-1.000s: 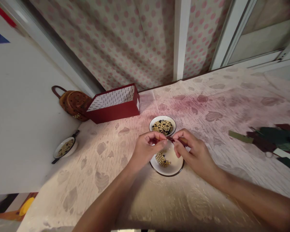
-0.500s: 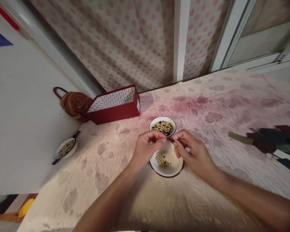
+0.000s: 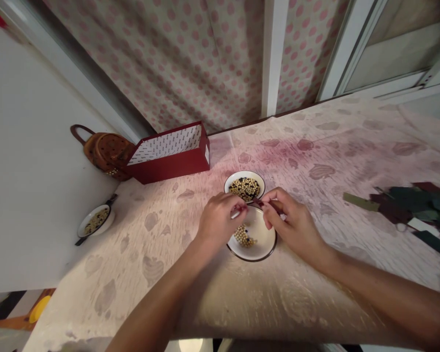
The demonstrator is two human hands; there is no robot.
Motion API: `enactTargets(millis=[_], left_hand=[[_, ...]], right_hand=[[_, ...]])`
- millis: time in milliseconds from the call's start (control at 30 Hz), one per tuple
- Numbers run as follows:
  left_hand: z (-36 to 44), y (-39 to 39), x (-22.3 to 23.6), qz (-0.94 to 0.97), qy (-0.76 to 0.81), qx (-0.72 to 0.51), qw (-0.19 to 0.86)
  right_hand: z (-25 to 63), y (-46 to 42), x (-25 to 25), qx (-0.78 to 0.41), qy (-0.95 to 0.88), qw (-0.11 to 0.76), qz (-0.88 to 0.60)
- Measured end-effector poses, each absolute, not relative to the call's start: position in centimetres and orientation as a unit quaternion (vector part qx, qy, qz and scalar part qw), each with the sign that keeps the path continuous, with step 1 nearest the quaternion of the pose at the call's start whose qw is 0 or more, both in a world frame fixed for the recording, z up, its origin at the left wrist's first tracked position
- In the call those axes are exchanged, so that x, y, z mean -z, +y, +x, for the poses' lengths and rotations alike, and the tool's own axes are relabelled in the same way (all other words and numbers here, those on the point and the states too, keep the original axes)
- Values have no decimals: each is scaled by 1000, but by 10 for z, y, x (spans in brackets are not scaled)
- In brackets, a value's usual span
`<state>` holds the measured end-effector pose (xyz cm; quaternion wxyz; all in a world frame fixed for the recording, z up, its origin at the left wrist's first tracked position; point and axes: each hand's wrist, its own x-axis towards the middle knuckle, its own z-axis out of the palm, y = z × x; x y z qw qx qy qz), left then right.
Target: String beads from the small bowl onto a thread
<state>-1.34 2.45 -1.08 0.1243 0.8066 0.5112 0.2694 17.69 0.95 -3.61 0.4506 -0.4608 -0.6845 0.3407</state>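
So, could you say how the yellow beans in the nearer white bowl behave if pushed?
The beans look round and hard, so they would probably roll easily. The bowl's glossy inside likely gives little grip, though its raised rim should stop most.

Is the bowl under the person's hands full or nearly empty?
Nearly empty: the bowl holds a small heap of pale beans, its white bottom bare beside them.
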Motion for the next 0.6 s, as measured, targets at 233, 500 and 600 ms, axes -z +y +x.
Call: enactTargets(millis=[233, 500, 600], left_hand=[[0, 8, 8, 865, 498, -62, 19], [7, 6, 3, 869, 495, -16, 3], [7, 6, 5, 871, 491, -30, 7]], right_hand=[[178, 9, 35, -338, -687, 441, -468], [177, 7, 33, -334, -688, 449, -462], [177, 7, 33, -335, -688, 443, -467]])
